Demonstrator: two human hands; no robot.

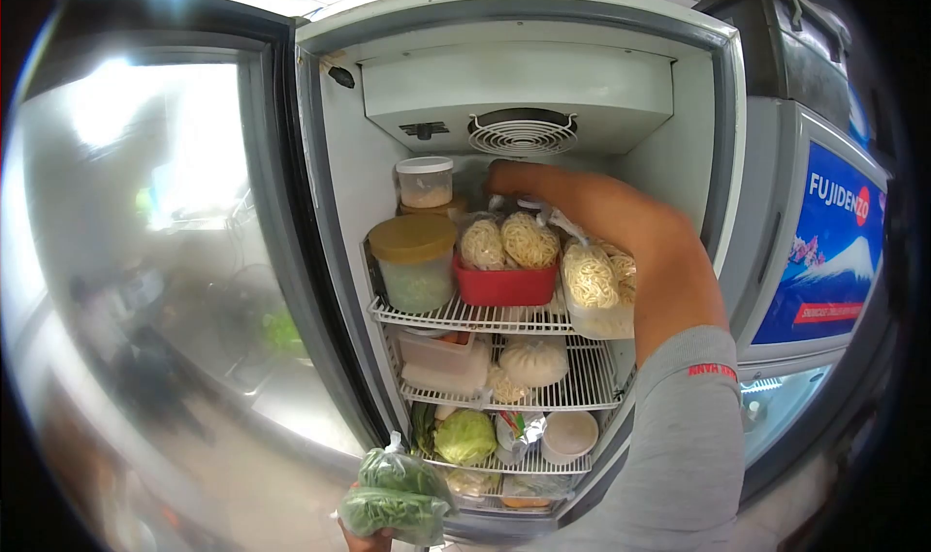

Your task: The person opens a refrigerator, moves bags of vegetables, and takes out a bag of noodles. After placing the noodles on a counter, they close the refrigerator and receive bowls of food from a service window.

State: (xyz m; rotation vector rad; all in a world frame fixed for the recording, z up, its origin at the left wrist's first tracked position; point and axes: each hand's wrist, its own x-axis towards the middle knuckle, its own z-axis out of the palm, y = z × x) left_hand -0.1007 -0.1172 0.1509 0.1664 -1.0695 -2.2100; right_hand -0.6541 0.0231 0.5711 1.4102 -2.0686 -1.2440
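Observation:
My left hand (367,539) grips a clear plastic bag of green leafy vegetables (396,494) from below, in front of the fridge. My right hand (514,177) reaches deep over the top shelf, under the round fan guard (524,133); its fingers curl away and what they touch is hidden. Just in front of it, bagged noodles (529,240) sit in a red tub (506,285). More bagged noodles (590,279) lie to the right, below my forearm. To the left stand a yellow-lidded container (414,261) and a small white-lidded tub (425,184).
The glass fridge door (165,290) stands open at left. Lower wire shelves hold a plastic box (444,363), a white bagged bundle (533,361), a cabbage (464,438) and a round white tub (569,436). A second cooler (819,232) stands at right, with a black crate (776,48) on it.

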